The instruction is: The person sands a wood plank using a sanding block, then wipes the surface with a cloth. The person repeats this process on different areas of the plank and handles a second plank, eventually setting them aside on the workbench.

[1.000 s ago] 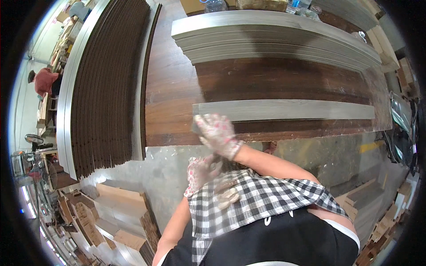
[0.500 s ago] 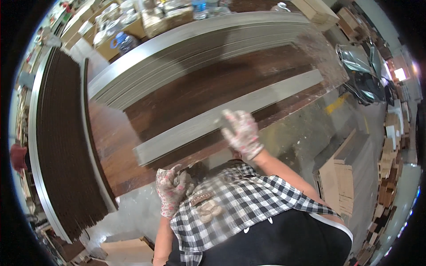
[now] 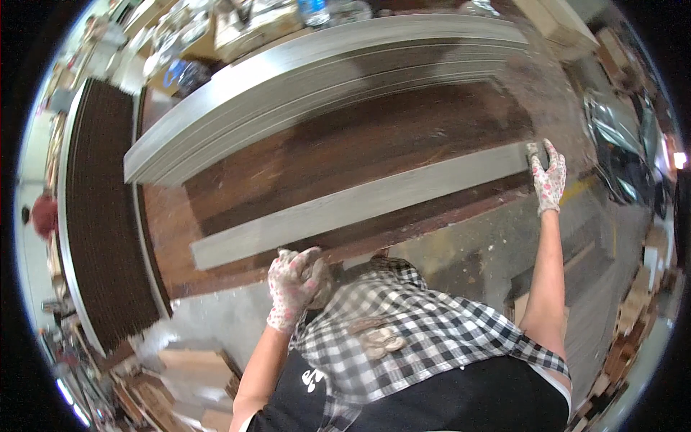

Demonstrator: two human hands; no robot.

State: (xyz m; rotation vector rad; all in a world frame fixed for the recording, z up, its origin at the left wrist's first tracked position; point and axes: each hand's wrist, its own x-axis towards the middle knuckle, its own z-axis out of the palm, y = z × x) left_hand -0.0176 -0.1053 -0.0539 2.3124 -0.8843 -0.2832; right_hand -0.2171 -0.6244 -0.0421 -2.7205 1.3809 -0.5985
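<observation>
– Where is the grey plank point(image 3: 360, 202) laid?
– Flat on the brown tabletop point(image 3: 165, 253), near its front edge.
– And the gloved fingers?
– On the right hand point(image 3: 551, 180), by the plank's right end, they are parted; on the left hand point(image 3: 291, 285), they are curled, whether around anything cannot be told. Beyond, grey planks point(image 3: 331, 79) are stacked.

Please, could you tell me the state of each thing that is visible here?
Single grey board: lying flat on the brown table.
Left hand: gloved, fingers curled; whether it holds something is unclear.
Right hand: gloved, fingers parted, at the board's right end.
Grey boards: stacked behind it.
Dark panels: packed close together.
Checked apron: worn, creased.
</observation>
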